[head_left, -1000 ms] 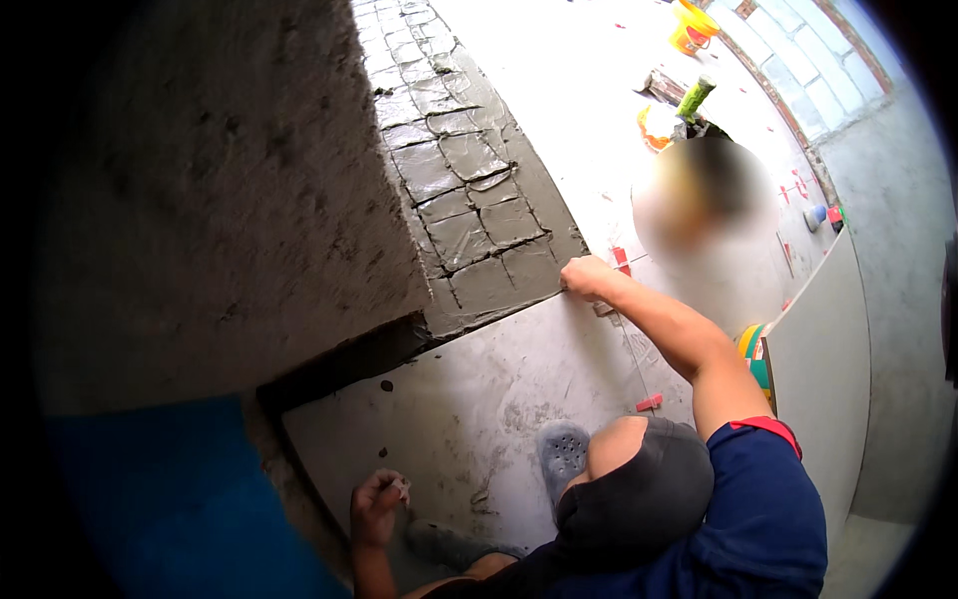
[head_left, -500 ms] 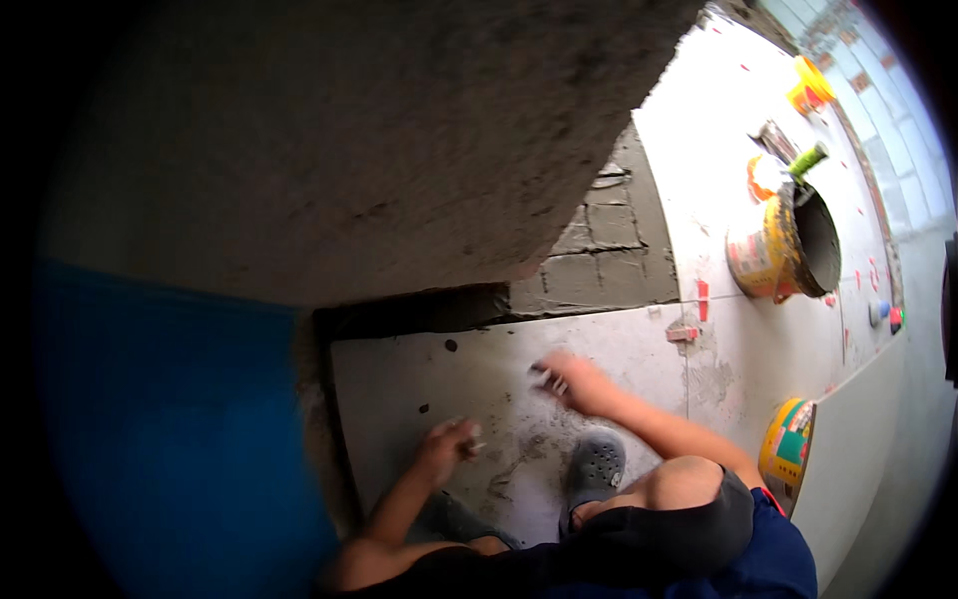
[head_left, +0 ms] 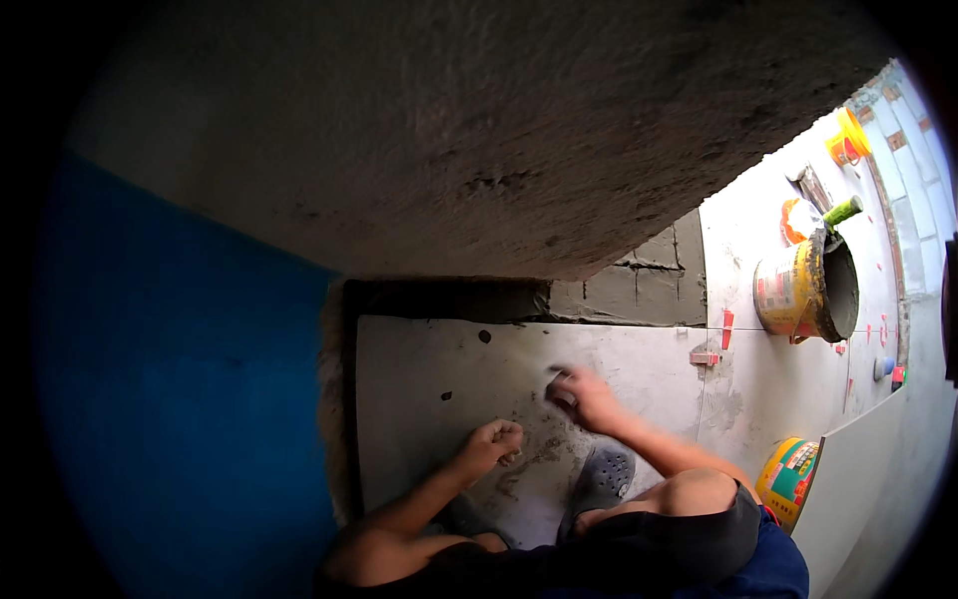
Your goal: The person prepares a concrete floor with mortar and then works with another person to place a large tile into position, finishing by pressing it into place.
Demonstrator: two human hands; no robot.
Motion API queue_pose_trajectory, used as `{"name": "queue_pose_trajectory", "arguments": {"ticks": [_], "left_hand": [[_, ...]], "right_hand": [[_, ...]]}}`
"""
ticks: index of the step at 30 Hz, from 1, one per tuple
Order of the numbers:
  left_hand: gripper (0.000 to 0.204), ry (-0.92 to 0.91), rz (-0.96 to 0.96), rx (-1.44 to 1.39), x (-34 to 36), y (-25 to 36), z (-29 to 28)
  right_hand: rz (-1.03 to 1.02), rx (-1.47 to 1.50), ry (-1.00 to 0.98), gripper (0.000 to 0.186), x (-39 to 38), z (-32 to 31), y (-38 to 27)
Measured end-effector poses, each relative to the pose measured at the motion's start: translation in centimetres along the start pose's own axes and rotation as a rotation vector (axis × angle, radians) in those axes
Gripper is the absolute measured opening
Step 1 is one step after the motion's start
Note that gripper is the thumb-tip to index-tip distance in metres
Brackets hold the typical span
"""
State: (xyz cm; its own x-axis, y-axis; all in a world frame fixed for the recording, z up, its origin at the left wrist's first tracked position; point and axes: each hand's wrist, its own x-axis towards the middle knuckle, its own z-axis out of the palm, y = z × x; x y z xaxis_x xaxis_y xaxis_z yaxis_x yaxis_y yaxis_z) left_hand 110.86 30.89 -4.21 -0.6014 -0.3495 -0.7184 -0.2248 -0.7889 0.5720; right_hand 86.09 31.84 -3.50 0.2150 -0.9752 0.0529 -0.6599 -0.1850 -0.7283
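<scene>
My left hand [head_left: 491, 444] is low in the middle with fingers curled; whatever it holds, if anything, is too small to make out. Right of it and higher, my right hand [head_left: 584, 399] hovers at or just over the pale floor tile [head_left: 419, 369], its fingertips dark and smeared by motion. A dark clog [head_left: 599, 479] on my foot stands below that hand. Beyond the tile's far edge lie a dark gap [head_left: 439, 297] and scored grey mortar [head_left: 649, 282].
A rough wall [head_left: 419, 140] overhangs above, beside a blue surface [head_left: 180, 379]. At right are a mortar-smeared bucket [head_left: 788, 290], a small yellow bucket [head_left: 846, 138], a green-handled tool [head_left: 841, 211], red tile spacers [head_left: 727, 329], a yellow-green pail [head_left: 783, 479] and an upright panel [head_left: 846, 479].
My right hand has drawn back from the mortar's edge to the middle of the tile. My left hand is still curled. The view has swung so the rough wall fills more of it.
</scene>
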Motion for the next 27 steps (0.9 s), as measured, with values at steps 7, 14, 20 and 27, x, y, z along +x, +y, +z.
{"name": "queue_pose_trajectory", "arguments": {"ticks": [7,14,20,27], "left_hand": [[0.044,-0.158,0.105,0.057,-0.5,0.4,0.4],[0.044,-0.162,0.089,0.063,-0.7,0.8,0.3],[0.042,-0.154,0.080,0.065,-1.0,1.2,0.5],[0.040,-0.135,0.074,0.022,-1.2,1.5,0.2]], "right_hand": [[0.374,-0.075,0.315,0.022,3.5,-4.5,5.5],[0.228,-0.427,0.223,0.012,4.9,-2.5,7.9],[0.071,-0.513,0.173,0.009,5.3,-0.5,8.6],[0.106,-0.550,0.062,0.008,5.6,0.2,8.3]]}}
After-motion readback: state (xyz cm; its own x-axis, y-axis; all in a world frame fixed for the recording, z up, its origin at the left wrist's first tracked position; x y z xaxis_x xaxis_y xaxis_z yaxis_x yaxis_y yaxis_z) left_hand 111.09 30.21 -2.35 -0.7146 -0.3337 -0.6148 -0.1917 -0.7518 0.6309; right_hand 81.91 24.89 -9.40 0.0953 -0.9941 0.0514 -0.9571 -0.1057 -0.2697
